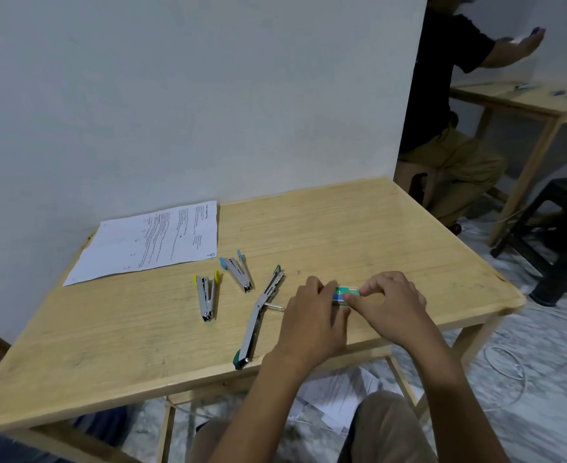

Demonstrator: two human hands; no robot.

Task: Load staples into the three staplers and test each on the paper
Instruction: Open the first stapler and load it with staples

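Note:
Both my hands hold a small green staple box (345,292) just above the wooden table (359,235). My left hand (315,315) grips its left end, and my right hand (389,305) pinches its right end with thumb and fingers. To the left lie three staplers: a yellow-tipped one (207,295), a blue-tipped one (237,269), and a green one (262,315) swung fully open, with its tray pulled out toward my left hand. A printed sheet of paper (151,240) lies at the table's far left by the wall.
A grey wall (208,95) runs along the table's far edge. At the right, another person sits at a second table (543,101), and a dark stool (556,228) stands beyond the table's corner. Crumpled papers (339,399) and a cable lie on the floor.

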